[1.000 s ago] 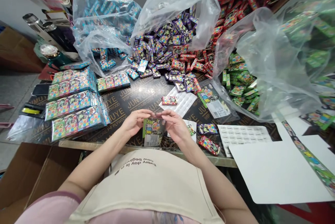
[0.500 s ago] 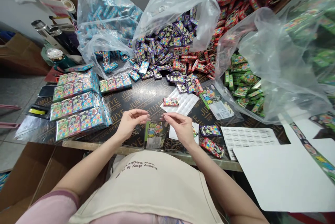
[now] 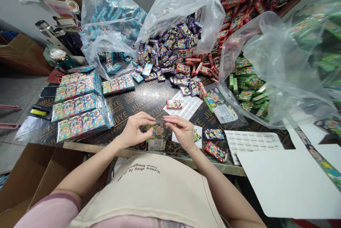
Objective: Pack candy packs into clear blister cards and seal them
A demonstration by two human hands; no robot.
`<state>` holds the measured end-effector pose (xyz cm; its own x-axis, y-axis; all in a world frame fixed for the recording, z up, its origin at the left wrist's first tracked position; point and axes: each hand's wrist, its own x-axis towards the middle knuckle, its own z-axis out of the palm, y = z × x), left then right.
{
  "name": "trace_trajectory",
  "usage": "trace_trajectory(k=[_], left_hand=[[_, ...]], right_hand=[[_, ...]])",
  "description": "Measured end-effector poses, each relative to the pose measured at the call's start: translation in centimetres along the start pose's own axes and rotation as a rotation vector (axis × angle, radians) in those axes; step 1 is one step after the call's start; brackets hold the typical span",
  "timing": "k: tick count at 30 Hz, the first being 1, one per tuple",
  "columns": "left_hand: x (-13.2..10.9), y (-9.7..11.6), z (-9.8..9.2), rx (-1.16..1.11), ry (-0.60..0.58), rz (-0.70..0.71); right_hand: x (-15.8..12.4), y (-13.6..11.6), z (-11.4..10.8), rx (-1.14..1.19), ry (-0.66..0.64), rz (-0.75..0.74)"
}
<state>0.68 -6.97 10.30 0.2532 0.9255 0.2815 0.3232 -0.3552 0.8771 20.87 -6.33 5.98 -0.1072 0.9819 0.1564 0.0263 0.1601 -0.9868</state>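
A clear plastic bag (image 3: 157,138) with a printed green and black panel hangs low over the table's front edge, between my two hands. My left hand (image 3: 137,130) has its fingertips at the bag's top left edge, with the thumb apart and lower. At the top right edge, my right hand (image 3: 182,130) pinches the film between thumb and fingers. Just beyond them, a small red box (image 3: 174,104) lies on a white sticker sheet (image 3: 190,106). Beside my right wrist are a purple box (image 3: 213,134) and a red box (image 3: 216,151).
Stacked packs of boxes (image 3: 80,114) stand at the left. Along the back are plastic bags with blue (image 3: 112,11), purple (image 3: 165,41) and green boxes (image 3: 252,82), plus loose red boxes (image 3: 237,18). A label sheet (image 3: 253,141) and white card (image 3: 290,182) lie right; another printed bag (image 3: 220,102) is nearer.
My left thumb has spread down away from its fingers, and the left fingertips have shifted slightly right along the bag's top edge. My right hand has moved slightly left and down.
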Motion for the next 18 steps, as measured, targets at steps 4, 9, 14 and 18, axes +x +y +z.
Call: trace_trajectory(k=[4,9,14,18], left_hand=[[0.4,0.1,-0.2,0.029,-0.037,-0.096],[1.0,-0.2,-0.4,-0.11,-0.035,-0.37],[1.1,0.5,-0.5,0.017,-0.09,-0.218],[0.2,0.5,-0.4,0.187,-0.127,0.03]], right_hand=[[0.1,-0.7,-0.5,-0.095,-0.059,-0.026],[0.6,-2.4,0.0,-0.024,-0.052,0.191],[0.8,-2.8,0.1,-0.005,-0.081,0.233],[0.0,-1.8,-0.7,-0.123,-0.093,0.066]])
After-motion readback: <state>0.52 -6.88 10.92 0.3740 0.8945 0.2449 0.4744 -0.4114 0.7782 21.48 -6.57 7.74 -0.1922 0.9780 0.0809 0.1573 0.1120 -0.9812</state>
